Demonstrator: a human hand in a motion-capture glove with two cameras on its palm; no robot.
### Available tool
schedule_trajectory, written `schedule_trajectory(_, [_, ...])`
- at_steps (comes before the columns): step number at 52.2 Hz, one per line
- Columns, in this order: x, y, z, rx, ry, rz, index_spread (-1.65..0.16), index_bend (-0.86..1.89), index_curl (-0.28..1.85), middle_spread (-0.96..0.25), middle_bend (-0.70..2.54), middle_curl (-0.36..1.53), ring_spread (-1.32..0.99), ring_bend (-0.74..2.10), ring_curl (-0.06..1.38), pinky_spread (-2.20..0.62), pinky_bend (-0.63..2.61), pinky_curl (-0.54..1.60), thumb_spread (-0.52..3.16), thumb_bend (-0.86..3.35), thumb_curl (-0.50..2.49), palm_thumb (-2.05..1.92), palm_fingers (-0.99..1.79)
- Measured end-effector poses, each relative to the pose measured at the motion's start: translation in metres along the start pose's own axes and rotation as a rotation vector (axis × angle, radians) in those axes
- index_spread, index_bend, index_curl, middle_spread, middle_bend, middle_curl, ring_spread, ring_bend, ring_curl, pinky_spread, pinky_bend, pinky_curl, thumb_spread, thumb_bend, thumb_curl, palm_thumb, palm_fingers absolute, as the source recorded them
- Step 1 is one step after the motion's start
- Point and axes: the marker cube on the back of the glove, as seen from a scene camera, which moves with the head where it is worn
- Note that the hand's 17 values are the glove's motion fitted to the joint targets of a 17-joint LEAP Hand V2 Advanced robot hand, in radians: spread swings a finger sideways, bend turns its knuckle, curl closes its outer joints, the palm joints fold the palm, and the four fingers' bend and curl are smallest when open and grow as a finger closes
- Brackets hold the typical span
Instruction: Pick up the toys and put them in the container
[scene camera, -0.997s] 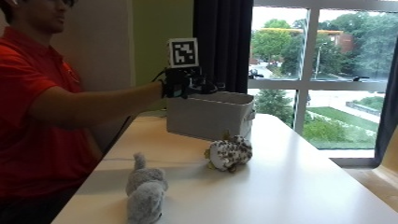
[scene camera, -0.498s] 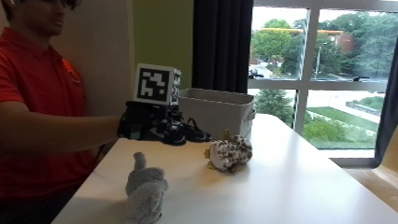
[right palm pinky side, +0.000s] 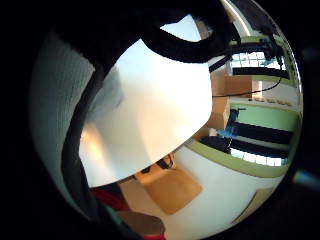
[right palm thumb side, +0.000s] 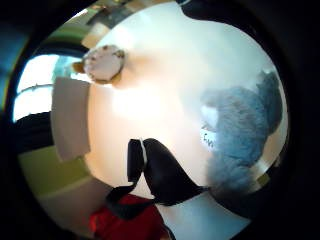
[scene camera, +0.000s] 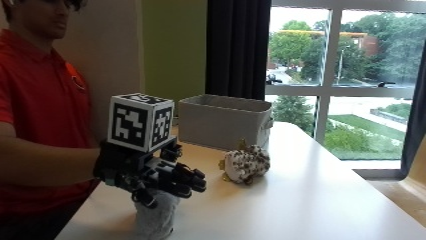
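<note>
My gloved right hand (scene camera: 156, 177) has come back from the container (scene camera: 223, 121), now hovers w/ fingers loosely spread, holding nothing. Grey plush toy (scene camera: 154, 217) sits directly under my palm, not yet gripped. Spotted toy (scene camera: 245, 165) lies beyond my fingertips; container farther past it. Judgement: next pick beginning.

The grey toy (scene camera: 154, 219) is shaggy plush, and the spotted toy (scene camera: 245, 164) is short-piled plush. The container (scene camera: 223, 121) looks like matt grey cloth; the white table (scene camera: 319, 200) is smooth with a slight sheen.
</note>
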Motion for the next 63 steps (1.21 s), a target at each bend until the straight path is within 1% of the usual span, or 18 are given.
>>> schedule_trajectory(5, [0.009, 0.002, 0.008, -0.019, -0.019, 0.022, -0.4, 0.19, 0.36, -0.08, 0.15, 0.35, -0.01, 0.12, 0.15, 0.1, 0.67, 0.29, 1.04, -0.07, 0.25, -0.08, -0.14])
schedule_trajectory(9, [0.017, 0.005, 0.02, -0.065, -0.011, 0.042, -0.4, 0.18, 0.36, -0.07, 0.14, 0.33, 0.0, 0.12, 0.14, 0.11, 0.73, 0.31, 1.04, -0.07, 0.24, -0.08, -0.13])
schedule_trajectory(16, [0.023, 0.006, 0.044, -0.175, 0.008, 0.053, -0.4, 0.16, 0.35, -0.05, 0.09, 0.29, 0.02, 0.12, 0.12, 0.13, 0.98, 0.38, 1.03, -0.07, 0.23, -0.08, -0.14])
schedule_trajectory(23, [0.022, 0.003, 0.052, -0.121, -0.009, 0.022, -0.39, 0.16, 0.34, -0.03, 0.05, 0.23, 0.04, 0.16, 0.12, 0.11, 1.17, 0.43, 1.05, -0.04, 0.24, -0.04, -0.18])
schedule_trajectory(25, [0.022, 0.0, 0.052, -0.104, 0.004, 0.009, -0.4, 0.19, 0.34, -0.02, 0.05, 0.21, 0.04, 0.22, 0.14, 0.09, 1.18, 0.43, 1.06, -0.03, 0.24, -0.02, -0.1])
schedule_trajectory(26, [0.021, -0.001, 0.052, -0.097, 0.01, 0.003, -0.42, 0.26, 0.37, -0.02, 0.05, 0.2, 0.05, 0.25, 0.14, 0.08, 1.16, 0.42, 1.08, -0.02, 0.25, 0.0, -0.01])
schedule_trajectory(28, [0.021, -0.003, 0.052, -0.086, 0.016, -0.004, -0.44, 0.31, 0.38, -0.03, 0.08, 0.2, 0.04, 0.29, 0.15, 0.06, 1.14, 0.42, 1.1, -0.01, 0.26, 0.01, 0.05])
schedule_trajectory(33, [0.021, -0.008, 0.05, -0.072, 0.01, -0.019, -0.46, 0.47, 0.41, -0.08, 0.17, 0.2, 0.02, 0.44, 0.18, 0.01, 0.99, 0.36, 1.16, 0.02, 0.29, 0.08, 0.34])
schedule_trajectory(37, [0.018, -0.01, 0.05, -0.054, -0.002, -0.024, -0.45, 0.51, 0.44, -0.16, 0.27, 0.24, -0.09, 0.63, 0.23, -0.05, 0.82, 0.31, 1.2, 0.06, 0.33, 0.19, 0.56])
schedule_trajectory(41, [0.012, -0.011, 0.051, 0.0, -0.013, -0.027, -0.43, 0.55, 0.48, -0.22, 0.36, 0.28, -0.2, 0.71, 0.26, -0.12, 0.73, 0.28, 1.21, 0.09, 0.36, 0.27, 0.65])
schedule_trajectory(45, [0.003, -0.012, 0.052, 0.078, -0.008, -0.047, -0.41, 0.49, 0.49, -0.28, 0.41, 0.3, -0.32, 0.81, 0.29, -0.26, 0.85, 0.3, 1.14, 0.14, 0.43, 0.41, 0.94])
schedule_trajectory(48, [-0.001, -0.012, 0.053, 0.118, -0.006, -0.059, -0.41, 0.49, 0.51, -0.31, 0.41, 0.32, -0.37, 0.84, 0.32, -0.32, 0.87, 0.32, 1.07, 0.14, 0.47, 0.46, 0.96])
schedule_trajectory(51, [-0.005, -0.013, 0.053, 0.15, -0.005, -0.074, -0.4, 0.55, 0.56, -0.33, 0.47, 0.35, -0.41, 0.86, 0.34, -0.36, 0.87, 0.34, 0.97, 0.16, 0.52, 0.53, 1.09])
schedule_trajectory(54, [-0.008, -0.013, 0.052, 0.178, -0.011, -0.083, -0.39, 0.59, 0.59, -0.35, 0.53, 0.38, -0.43, 0.88, 0.36, -0.39, 0.87, 0.35, 0.89, 0.16, 0.56, 0.56, 1.14])
schedule_trajectory(63, [-0.018, -0.012, 0.047, 0.231, -0.055, -0.065, -0.37, 0.71, 0.7, -0.37, 0.74, 0.49, -0.45, 1.01, 0.44, -0.42, 0.86, 0.38, 0.72, 0.14, 0.65, 0.58, 1.25])
